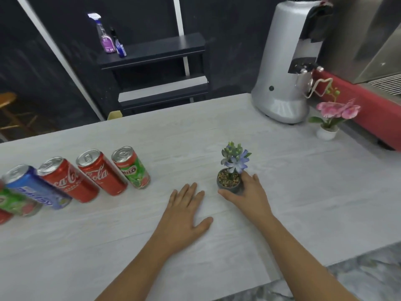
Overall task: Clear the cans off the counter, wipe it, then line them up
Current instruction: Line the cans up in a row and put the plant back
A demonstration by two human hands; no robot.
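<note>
Right hand (249, 194) grips small plant pot (227, 183); leftmost cans (13, 203) blurred, cropped.

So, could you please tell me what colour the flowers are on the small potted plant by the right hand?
Pale blue-purple flowers, clearest in the head view.

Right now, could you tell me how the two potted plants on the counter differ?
The near plant has blue flowers in a dark pot with pebbles; the far plant has pink blooms in a white pot. The right hand grips the near plant's pot; nothing touches the far plant, which stands beside the grey machine. Both stand upright on the counter.
</note>
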